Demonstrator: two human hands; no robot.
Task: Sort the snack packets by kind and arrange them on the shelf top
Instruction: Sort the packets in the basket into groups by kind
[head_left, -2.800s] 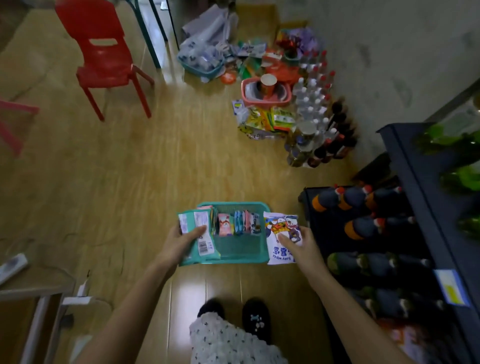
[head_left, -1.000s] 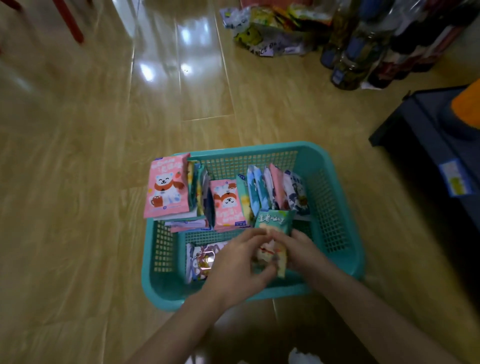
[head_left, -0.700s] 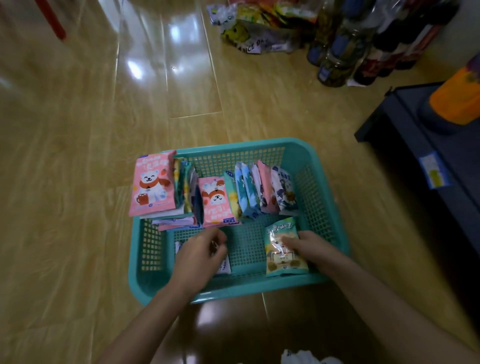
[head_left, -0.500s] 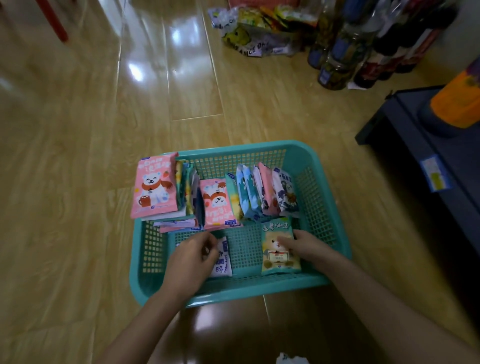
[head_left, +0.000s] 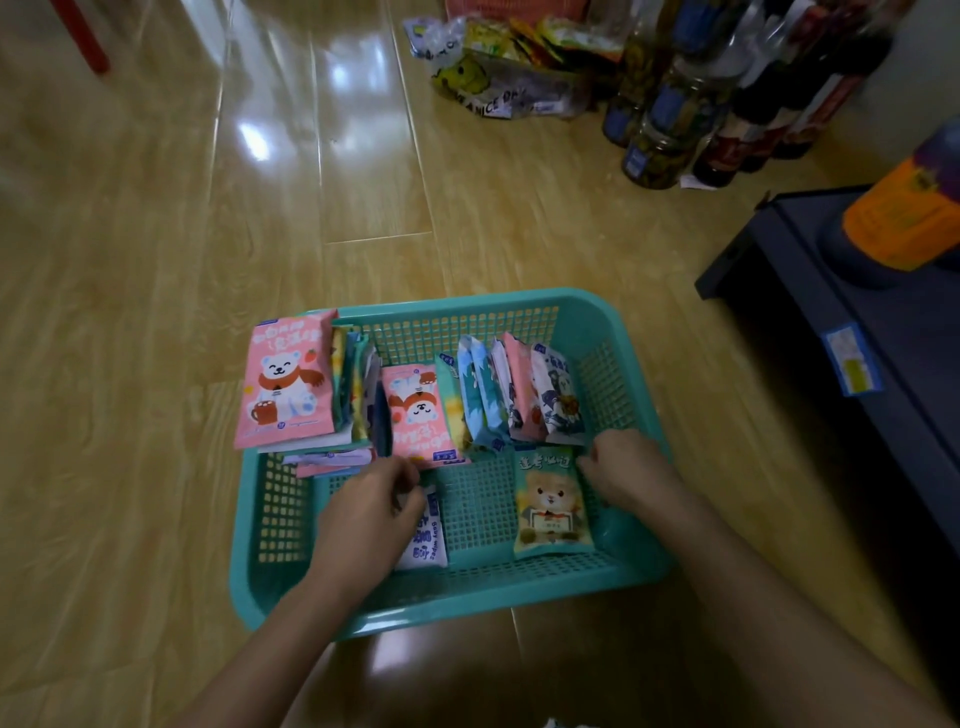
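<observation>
Floorboards bear a teal basket; left hand pinches white packet, right hand curled, grip unclear.

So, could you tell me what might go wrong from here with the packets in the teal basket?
1. The pink bear packet leans out over the basket's left rim; a nudge could tip it onto the floor.
2. The upright row of packets stands just beyond the right hand; lifting the green bear packet may topple it.
3. The white packet gripped by the left hand reads Baby wipes, so it may be missorted as a snack.
</observation>
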